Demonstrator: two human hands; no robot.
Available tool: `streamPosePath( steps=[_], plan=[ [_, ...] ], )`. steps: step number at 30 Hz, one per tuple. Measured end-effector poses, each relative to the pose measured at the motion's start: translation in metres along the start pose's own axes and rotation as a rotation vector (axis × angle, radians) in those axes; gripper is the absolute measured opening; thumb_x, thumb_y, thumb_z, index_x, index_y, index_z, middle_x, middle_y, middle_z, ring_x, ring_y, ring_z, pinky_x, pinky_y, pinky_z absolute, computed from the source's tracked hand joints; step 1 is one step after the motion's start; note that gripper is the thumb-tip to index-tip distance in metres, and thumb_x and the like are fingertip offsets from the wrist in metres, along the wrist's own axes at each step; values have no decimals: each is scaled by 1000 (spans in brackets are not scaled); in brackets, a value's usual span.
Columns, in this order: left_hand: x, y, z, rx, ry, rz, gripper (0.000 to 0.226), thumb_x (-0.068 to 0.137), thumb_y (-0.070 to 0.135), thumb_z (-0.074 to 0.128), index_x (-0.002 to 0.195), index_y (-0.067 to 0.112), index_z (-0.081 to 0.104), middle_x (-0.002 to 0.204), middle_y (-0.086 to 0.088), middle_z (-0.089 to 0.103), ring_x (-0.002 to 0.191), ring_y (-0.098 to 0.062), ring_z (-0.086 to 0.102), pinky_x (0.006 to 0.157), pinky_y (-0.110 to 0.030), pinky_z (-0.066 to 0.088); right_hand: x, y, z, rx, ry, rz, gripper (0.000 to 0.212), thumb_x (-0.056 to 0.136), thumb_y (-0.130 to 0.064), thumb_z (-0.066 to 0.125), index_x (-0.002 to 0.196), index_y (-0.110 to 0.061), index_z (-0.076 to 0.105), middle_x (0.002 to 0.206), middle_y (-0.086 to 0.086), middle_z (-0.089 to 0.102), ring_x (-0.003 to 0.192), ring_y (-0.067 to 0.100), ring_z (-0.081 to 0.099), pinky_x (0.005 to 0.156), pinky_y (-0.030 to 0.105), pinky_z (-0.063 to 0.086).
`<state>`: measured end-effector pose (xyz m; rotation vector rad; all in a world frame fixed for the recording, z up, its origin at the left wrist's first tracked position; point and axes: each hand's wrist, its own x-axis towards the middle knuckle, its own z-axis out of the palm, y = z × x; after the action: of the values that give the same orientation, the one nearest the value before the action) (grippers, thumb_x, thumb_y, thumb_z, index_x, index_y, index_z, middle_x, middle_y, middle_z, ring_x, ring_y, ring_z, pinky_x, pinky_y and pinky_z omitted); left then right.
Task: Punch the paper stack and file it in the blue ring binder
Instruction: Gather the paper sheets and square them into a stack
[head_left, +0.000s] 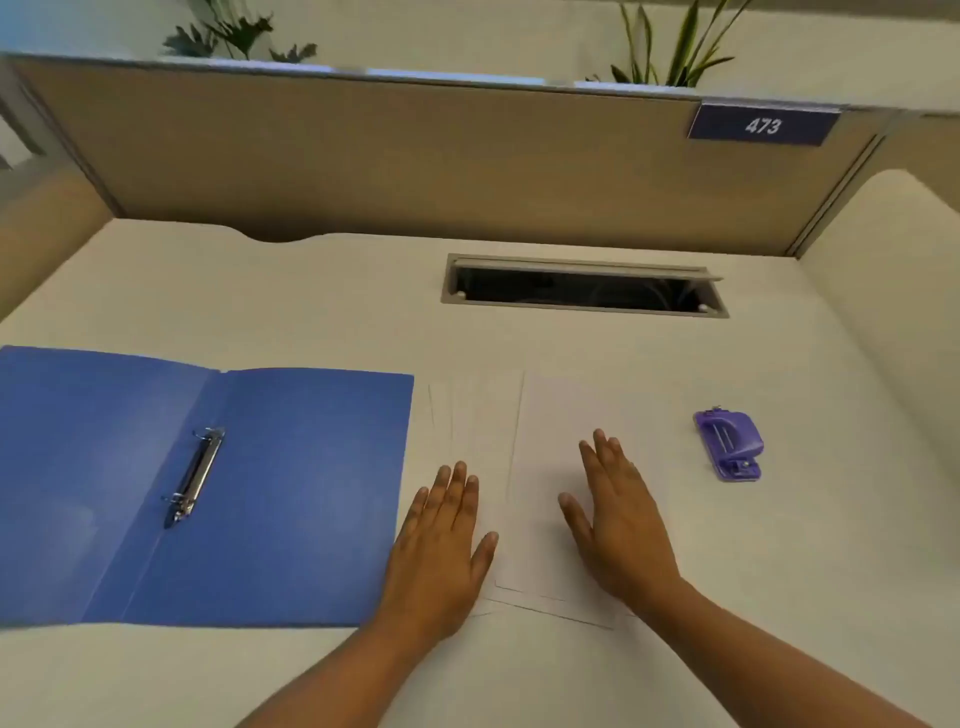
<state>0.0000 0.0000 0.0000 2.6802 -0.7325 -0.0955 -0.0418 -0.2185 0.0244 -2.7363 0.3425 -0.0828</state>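
A loose, fanned stack of white paper sheets (545, 431) lies on the desk in the middle. My left hand (441, 551) rests flat on its left edge, fingers apart. Flat on the sheets' right part lies my right hand (618, 514), fingers spread, holding nothing. The blue ring binder (291, 493) lies open at the left, its metal ring mechanism (195, 475) shut and bare. A purple hole punch (730, 444) sits to the right of the paper, apart from both hands.
An open cable slot (582, 286) with a grey frame is set in the cream desk (311, 291) behind the paper. A tan partition (415, 166) with a blue "473" sign (763, 124) closes the back; plants stand behind it.
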Motion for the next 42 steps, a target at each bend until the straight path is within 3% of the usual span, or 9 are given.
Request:
streamPosePath(
  steps=[2, 5, 10, 16, 25, 29, 37, 39, 42],
  plan=[
    [-2, 2, 4, -1, -56, -8, 68, 97, 56, 16, 152, 23, -6, 159, 8, -14, 146, -9, -20, 115, -27, -12, -4, 6, 8, -35, -34, -18, 76, 93, -63, 17, 157, -23, 8, 164, -7, -5, 150, 10, -6, 120, 28, 0],
    [-9, 2, 12, 85, -87, -18, 69, 96, 58, 11, 153, 19, 4, 160, 3, -3, 149, -19, -1, 116, -32, -4, -13, 15, 23, -61, -98, -9, 71, 98, -56, 25, 157, -23, 4, 163, -7, -7, 150, 10, -8, 119, 27, -3],
    [-7, 13, 3, 81, -166, -70, 72, 94, 57, 9, 152, 19, -9, 162, 3, -11, 149, -14, -13, 120, -31, -9, -20, 21, 32, -126, -128, -5, 70, 98, -56, 18, 156, -23, -2, 163, -6, -8, 150, 11, -11, 121, 31, -5],
    [9, 58, -16, -180, -81, -312, 58, 95, 50, 43, 142, 16, 39, 145, 1, 43, 131, -18, 40, 108, -29, 35, -23, 20, 38, -140, -116, 7, 69, 99, -56, 18, 156, -23, -2, 163, -6, -8, 149, 10, -12, 121, 31, -5],
    [43, 78, -20, -513, -231, -659, 60, 89, 42, 61, 135, 9, 42, 137, -7, 41, 116, -24, 52, 83, -25, 42, -23, 22, 38, -124, -103, 5, 70, 97, -58, 17, 156, -26, -3, 162, -9, -10, 148, 7, -14, 120, 28, -8],
    [54, 81, -19, -677, -227, -798, 58, 89, 36, 63, 136, 10, 43, 138, -7, 47, 119, -26, 52, 85, -28, 44, -22, 20, 38, -82, -115, 10, 69, 98, -58, 19, 156, -26, -3, 161, -11, -11, 147, 5, -17, 120, 27, -8],
    [70, 73, -22, -575, -259, -719, 12, 87, 29, 65, 87, 18, 61, 90, 0, 63, 77, -17, 59, 76, -31, 54, -23, 23, 32, -4, -193, 12, 74, 93, -63, 17, 155, -28, -3, 161, -12, -13, 146, 4, -19, 118, 25, -11],
    [71, 72, -22, -522, -185, -711, 12, 85, 26, 68, 94, 20, 63, 104, -1, 60, 83, -17, 59, 72, -26, 51, -25, 24, 31, 0, -210, 2, 76, 90, -66, 12, 155, -29, -5, 161, -12, -15, 146, 4, -20, 118, 25, -11],
    [70, 75, -21, -606, -140, -731, 43, 84, 24, 70, 122, 15, 51, 123, -4, 52, 99, -19, 56, 76, -23, 45, -29, 22, 30, 16, -217, -3, 81, 84, -69, 5, 155, -29, -4, 160, -13, -16, 146, 4, -21, 119, 26, -11]
  ],
)
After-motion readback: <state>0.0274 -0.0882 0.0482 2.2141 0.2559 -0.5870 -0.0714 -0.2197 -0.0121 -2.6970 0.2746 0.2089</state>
